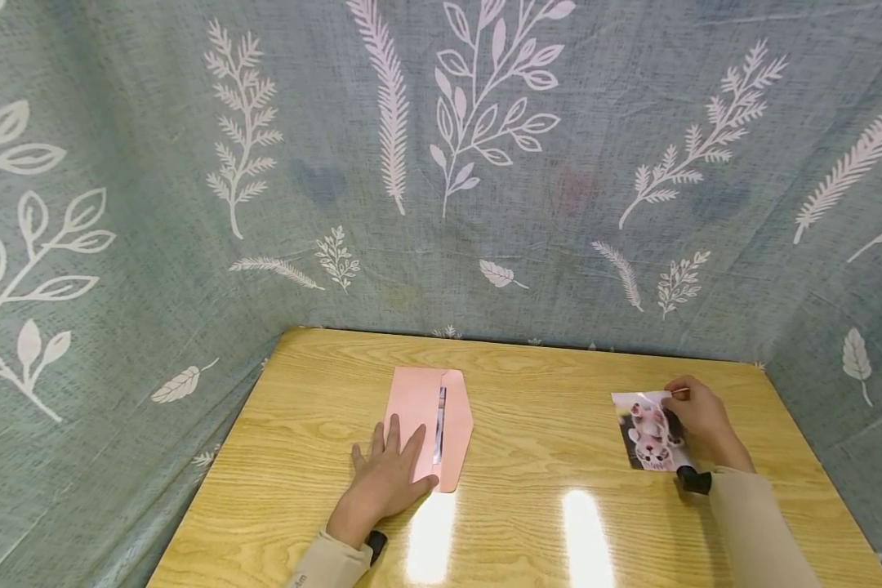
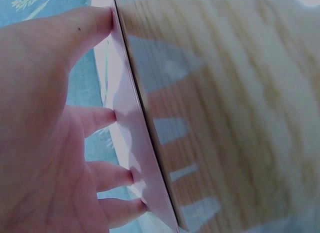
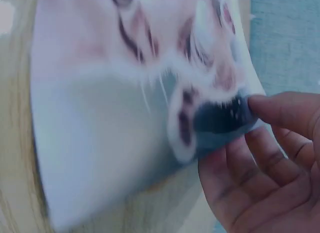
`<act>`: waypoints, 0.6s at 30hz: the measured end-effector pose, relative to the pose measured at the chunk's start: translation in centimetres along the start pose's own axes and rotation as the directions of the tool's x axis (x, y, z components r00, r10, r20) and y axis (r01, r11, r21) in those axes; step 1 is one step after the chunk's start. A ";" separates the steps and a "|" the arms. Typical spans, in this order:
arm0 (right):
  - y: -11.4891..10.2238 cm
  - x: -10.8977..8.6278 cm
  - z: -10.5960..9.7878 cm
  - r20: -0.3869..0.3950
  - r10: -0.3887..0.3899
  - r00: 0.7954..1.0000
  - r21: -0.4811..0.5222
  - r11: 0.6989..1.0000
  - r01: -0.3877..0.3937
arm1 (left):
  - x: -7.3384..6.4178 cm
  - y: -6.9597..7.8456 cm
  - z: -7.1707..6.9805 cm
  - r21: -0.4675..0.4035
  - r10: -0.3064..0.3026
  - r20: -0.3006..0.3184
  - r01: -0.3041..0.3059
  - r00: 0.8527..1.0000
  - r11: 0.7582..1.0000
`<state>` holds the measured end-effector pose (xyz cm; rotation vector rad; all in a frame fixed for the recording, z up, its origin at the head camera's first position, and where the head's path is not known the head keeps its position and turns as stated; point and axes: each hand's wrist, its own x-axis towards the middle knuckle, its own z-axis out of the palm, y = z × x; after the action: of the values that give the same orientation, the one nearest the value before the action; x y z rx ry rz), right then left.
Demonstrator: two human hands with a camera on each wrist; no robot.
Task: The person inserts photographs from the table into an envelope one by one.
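A pink envelope [image 1: 415, 400] lies on the table, its flap [image 1: 456, 433] opened out to the right. A narrow strip of a picture [image 1: 439, 425] shows in its opening; most of that is hidden. My left hand [image 1: 389, 474] rests on the envelope's lower part with its fingers spread, and in the left wrist view the fingertips [image 2: 125, 177] touch the paper. Over at the right, my right hand [image 1: 701, 416] pinches the right edge of a photo of a cat [image 1: 650, 437] between thumb and fingers. The right wrist view shows the photo [image 3: 130, 108] bending slightly, its sheet partly off the table.
The wooden table [image 1: 529, 425] spans between both hands, with two bright light reflections near its front. A grey-green cloth [image 1: 412, 269] with white leaf prints hangs behind the table and along both sides.
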<state>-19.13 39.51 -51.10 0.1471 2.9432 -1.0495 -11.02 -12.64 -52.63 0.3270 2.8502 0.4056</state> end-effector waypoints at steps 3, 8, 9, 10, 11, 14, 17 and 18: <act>-0.4 -0.3 -0.4 0.024 0.019 1.000 0.052 0.998 -0.020 | 0.0 0.1 -0.1 -0.001 0.002 -0.004 -0.002 1.000 1.000; -0.6 -0.8 -0.3 0.091 0.075 0.993 0.216 0.972 -0.093 | -0.1 0.1 -0.2 0.006 0.008 -0.008 -0.008 1.000 1.000; -0.6 -0.8 -0.2 0.101 0.083 0.991 0.261 0.960 -0.107 | -0.1 0.1 -0.2 0.005 0.009 -0.007 -0.009 1.000 1.000; -0.6 -0.9 0.0 0.108 0.087 0.990 0.307 0.945 -0.116 | -0.1 0.1 -0.2 0.007 0.011 -0.007 -0.011 1.000 1.000; -0.7 -1.0 0.1 0.115 0.091 0.989 0.351 0.928 -0.126 | -0.1 0.1 -0.2 0.008 0.010 -0.005 -0.010 1.000 1.000; -0.9 -1.2 0.6 0.112 0.083 0.990 0.445 0.887 -0.125 | -0.1 0.1 -0.2 0.011 0.010 -0.003 -0.010 1.000 1.000; -1.4 -1.4 1.1 0.086 0.077 0.993 0.482 0.869 -0.109 | -0.1 0.1 -0.1 0.013 0.010 -0.006 -0.010 1.000 1.000; -1.6 -1.5 1.2 0.075 0.076 0.994 0.487 0.867 -0.103 | -0.1 0.1 -0.2 0.013 0.012 -0.009 -0.012 1.000 1.000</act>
<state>-17.83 37.39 -50.96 0.2517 2.5246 -1.7316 -11.00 -12.59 -52.44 0.3456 2.8623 0.3915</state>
